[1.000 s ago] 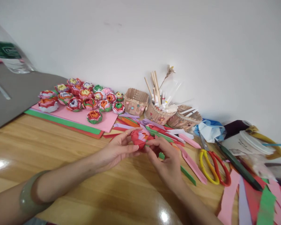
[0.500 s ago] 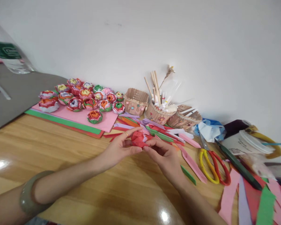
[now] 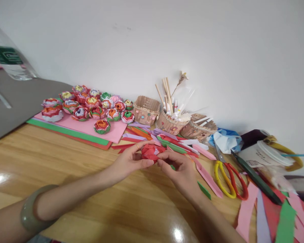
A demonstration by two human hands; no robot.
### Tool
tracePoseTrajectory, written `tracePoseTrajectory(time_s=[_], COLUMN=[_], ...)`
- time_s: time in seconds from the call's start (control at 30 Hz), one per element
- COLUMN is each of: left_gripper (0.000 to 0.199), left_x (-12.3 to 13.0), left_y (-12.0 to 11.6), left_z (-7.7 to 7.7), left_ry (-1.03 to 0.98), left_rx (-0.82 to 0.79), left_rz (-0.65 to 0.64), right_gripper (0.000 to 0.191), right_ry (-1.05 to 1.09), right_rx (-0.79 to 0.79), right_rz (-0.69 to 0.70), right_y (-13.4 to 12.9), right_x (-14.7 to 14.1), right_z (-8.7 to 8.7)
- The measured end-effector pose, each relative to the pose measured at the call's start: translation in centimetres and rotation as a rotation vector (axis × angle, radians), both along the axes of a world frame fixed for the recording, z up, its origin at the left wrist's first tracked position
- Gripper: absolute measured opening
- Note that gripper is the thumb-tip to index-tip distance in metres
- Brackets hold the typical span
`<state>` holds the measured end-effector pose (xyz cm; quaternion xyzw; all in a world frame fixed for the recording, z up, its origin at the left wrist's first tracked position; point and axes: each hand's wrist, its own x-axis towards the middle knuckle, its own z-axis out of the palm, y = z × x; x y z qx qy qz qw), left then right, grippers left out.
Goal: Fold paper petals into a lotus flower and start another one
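A red folded paper flower (image 3: 150, 152) with a pale purple inside is held above the wooden table. My left hand (image 3: 133, 158) is closed around its left side, thumb below and fingers behind. At its right edge, my right hand (image 3: 178, 166) pinches the red paper between thumb and forefinger. Just behind the hands lie folded paper strips (image 3: 176, 145) in red, green, purple, pink and white. Finished-looking paper flowers (image 3: 102, 126) in mixed colours sit on stacked coloured sheets (image 3: 115, 132) at the left.
Three decorated baskets (image 3: 146, 109) line the wall, one with sticks and pens. To the right lie yellow-and-red scissors (image 3: 225, 179), a dark green utility knife (image 3: 259, 180), a white tub (image 3: 264, 154) and paper pieces (image 3: 264, 216). A plastic bottle (image 3: 11, 62) stands far left.
The red paper flower has turned slightly in my fingers. My right hand's fingers have shifted a little along its edge. The rest lies as before.
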<state>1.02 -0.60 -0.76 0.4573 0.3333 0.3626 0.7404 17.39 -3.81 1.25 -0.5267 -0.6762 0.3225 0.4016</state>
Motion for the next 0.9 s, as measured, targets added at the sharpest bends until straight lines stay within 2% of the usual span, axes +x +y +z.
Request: tracePoseTrajectory(time_s=[0.23,0.43,0.67,0.8,0.9], left_gripper=[0.047,0.048,0.048,0.046,0.043], left_x=[0.1,0.1,0.3,0.2,0.2], left_y=[0.1,0.2,0.0,0.0,0.0], left_z=[0.0,-0.3,-0.5,-0.1,0.0], left_ry=[0.011,0.053,0.138,0.141,0.111], left_rx=[-0.024,0.042,0.153,0.177,0.155], left_rz=[0.049,0.093,0.184,0.211,0.194], right_gripper=[0.020,0.019,0.017,0.018,0.016], right_ry=[-0.068,-0.106,-0.258,-0.155,0.049], right_rx=[0.054,0.083,0.293,0.291,0.124], right_rz=[-0.006,-0.031,-0.154,-0.145,-0.091], right_y=[0.0,0.1,-0.3,-0.5,-0.2], right_x=[0.0,0.0,-0.9,-0.9,-0.6], right_z=[0.1,-0.1,-1.0,-1.0,-0.7])
